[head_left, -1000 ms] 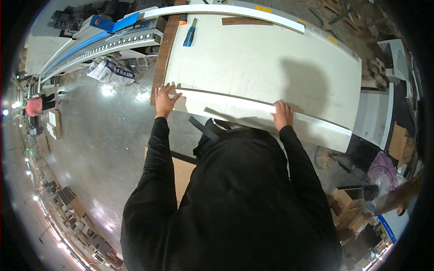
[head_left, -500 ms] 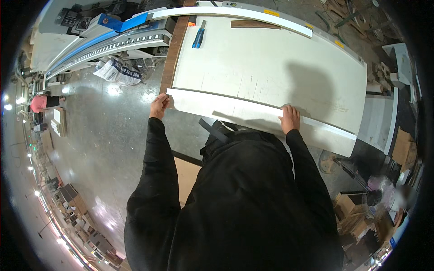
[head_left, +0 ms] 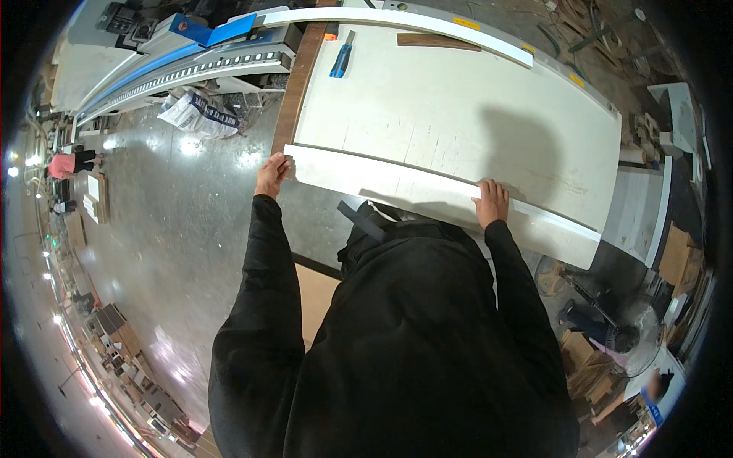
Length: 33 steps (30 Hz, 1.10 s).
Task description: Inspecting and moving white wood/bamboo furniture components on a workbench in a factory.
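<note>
A long, narrow white strip (head_left: pixel 397 172) lies across the near part of the white worktable (head_left: pixel 389 99). My left hand (head_left: pixel 270 175) closes on the strip's left end, just past the table's left side, thumb on the near end. Farther along, toward its right part, my right hand (head_left: pixel 492 203) grips the same strip, fingers over its far edge and thumb on the near side. A blue-handled screwdriver (head_left: pixel 342 61) rests on the tabletop toward the far left corner. Beyond it to the right is a thin brown wooden strip (head_left: pixel 439 41).
A brown board (head_left: pixel 304 69) edges the table's left side. Long white rails (head_left: pixel 397 17) run along its far edge. A machine with a blue rail (head_left: pixel 191 57) stands at far left, near a white sack (head_left: pixel 197 116). A fan (head_left: pixel 637 336) and a co-worker (head_left: pixel 649 389) are at lower right.
My hands and the strip have hardly moved; the view shifts slightly. At lower right a co-worker has come into view near the fan. The distant person in pink at left has shifted posture.
</note>
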Tool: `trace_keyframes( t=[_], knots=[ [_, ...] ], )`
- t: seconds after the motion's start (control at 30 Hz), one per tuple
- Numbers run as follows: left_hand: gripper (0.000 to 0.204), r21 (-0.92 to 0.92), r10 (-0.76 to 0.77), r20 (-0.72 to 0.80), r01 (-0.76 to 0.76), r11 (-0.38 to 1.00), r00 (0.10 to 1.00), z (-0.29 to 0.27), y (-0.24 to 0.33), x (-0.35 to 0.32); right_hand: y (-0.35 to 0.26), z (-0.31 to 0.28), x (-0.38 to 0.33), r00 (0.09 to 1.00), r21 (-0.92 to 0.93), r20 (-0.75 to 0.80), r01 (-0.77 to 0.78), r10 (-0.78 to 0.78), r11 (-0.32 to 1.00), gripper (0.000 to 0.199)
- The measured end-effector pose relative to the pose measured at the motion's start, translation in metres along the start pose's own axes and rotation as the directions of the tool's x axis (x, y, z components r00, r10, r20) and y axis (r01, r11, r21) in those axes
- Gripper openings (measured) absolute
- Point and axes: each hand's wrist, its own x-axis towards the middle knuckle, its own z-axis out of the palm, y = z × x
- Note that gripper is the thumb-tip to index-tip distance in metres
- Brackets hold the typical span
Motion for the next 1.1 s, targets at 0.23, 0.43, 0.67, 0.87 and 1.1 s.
trace_keyframes(
  t=[0.23, 0.43, 0.67, 0.87, 1.1],
  knots=[
    [0.017, -0.015, -0.001, 0.021, 0.002, 1.0, 1.0, -0.003, -0.002, 0.006, -0.001, -0.001, 0.001, 1.0, -0.032, 0.006, -0.008, 0.008, 0.999, 0.042],
    [0.018, 0.01, -0.012, 0.031, 0.012, 1.0, 0.999, -0.007, -0.006, 0.009, -0.004, -0.004, -0.001, 1.0, -0.027, 0.023, -0.01, 0.01, 1.0, 0.042],
    [0.015, 0.035, -0.006, 0.036, 0.005, 0.999, 0.999, -0.006, -0.01, 0.013, -0.001, 0.001, -0.001, 1.0, -0.052, 0.02, -0.021, 0.022, 0.998, 0.042],
    [0.013, 0.043, 0.004, 0.048, -0.006, 0.999, 0.999, -0.005, -0.009, 0.016, 0.004, 0.002, 0.001, 0.998, 0.009, 0.049, -0.028, 0.028, 1.0, 0.042],
    [0.012, 0.062, 0.032, 0.03, -0.034, 0.998, 0.999, -0.011, -0.013, 0.018, 0.001, 0.002, 0.001, 1.0, 0.004, 0.018, -0.01, 0.01, 1.0, 0.041]
  ],
)
